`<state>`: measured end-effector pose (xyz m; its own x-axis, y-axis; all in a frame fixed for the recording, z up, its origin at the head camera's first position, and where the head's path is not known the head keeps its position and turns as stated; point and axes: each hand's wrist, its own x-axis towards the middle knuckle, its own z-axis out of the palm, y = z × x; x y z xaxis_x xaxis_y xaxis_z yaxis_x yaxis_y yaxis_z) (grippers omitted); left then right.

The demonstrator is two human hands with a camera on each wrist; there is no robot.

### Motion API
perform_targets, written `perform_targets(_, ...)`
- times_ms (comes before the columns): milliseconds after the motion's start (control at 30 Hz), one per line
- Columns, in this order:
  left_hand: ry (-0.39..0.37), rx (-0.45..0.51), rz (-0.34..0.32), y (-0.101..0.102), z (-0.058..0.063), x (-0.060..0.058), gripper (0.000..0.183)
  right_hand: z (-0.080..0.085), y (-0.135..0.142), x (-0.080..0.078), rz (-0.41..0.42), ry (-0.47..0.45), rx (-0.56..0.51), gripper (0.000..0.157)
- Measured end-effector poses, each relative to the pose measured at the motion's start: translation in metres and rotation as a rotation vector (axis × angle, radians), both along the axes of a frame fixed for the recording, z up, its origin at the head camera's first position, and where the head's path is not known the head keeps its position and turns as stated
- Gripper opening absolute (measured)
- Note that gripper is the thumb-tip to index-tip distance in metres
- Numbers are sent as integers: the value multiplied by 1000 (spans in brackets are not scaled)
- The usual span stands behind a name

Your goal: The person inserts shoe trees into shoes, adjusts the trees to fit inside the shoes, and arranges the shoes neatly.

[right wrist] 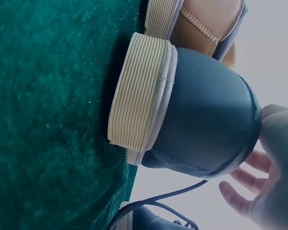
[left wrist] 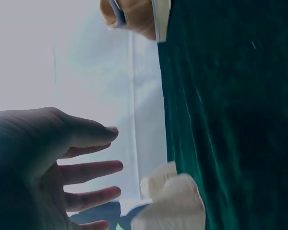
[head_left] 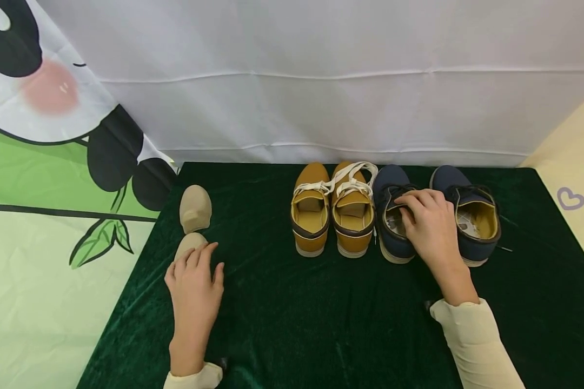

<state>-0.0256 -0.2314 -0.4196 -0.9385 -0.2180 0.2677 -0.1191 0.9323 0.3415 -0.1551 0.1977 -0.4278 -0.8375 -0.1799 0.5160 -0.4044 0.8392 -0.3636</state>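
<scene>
My left hand [head_left: 194, 292] hovers with loosely bent, spread fingers over the nearer of two beige molded shoe inserts [head_left: 191, 241], covering part of it. The other beige insert [head_left: 195, 208] lies just beyond. In the left wrist view the fingers of the left hand [left wrist: 62, 163] hold nothing. My right hand [head_left: 430, 227] reaches over the opening of the left navy shoe [head_left: 394, 248], thumb and forefinger close together by its tongue. The right wrist view shows that shoe's heel [right wrist: 211, 115] hiding those fingertips, so I cannot tell whether they pinch anything.
Right of that shoe stands the other navy shoe [head_left: 479, 243], its dark lace trailing on the cloth. Two tan shoes [head_left: 310, 216] with white laces stand side by side to the left. Green velvet cloth [head_left: 292, 313] covers the table; a white curtain [head_left: 321, 108] hangs behind.
</scene>
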Motion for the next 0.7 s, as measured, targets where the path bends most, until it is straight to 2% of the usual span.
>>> perform_targets(167, -32, 1, 69, -14, -3, 10, 44, 1, 2, 0, -18, -30, -10, 16)
perform_targets(400, -119, 46, 171, -28, -9, 15, 50, 2, 7, 0, -49, -45, -36, 14)
perform_targets(700, -174, 120, 215, -39, -20, 17, 56, 3, 11, 1, -72, -52, -64, 11)
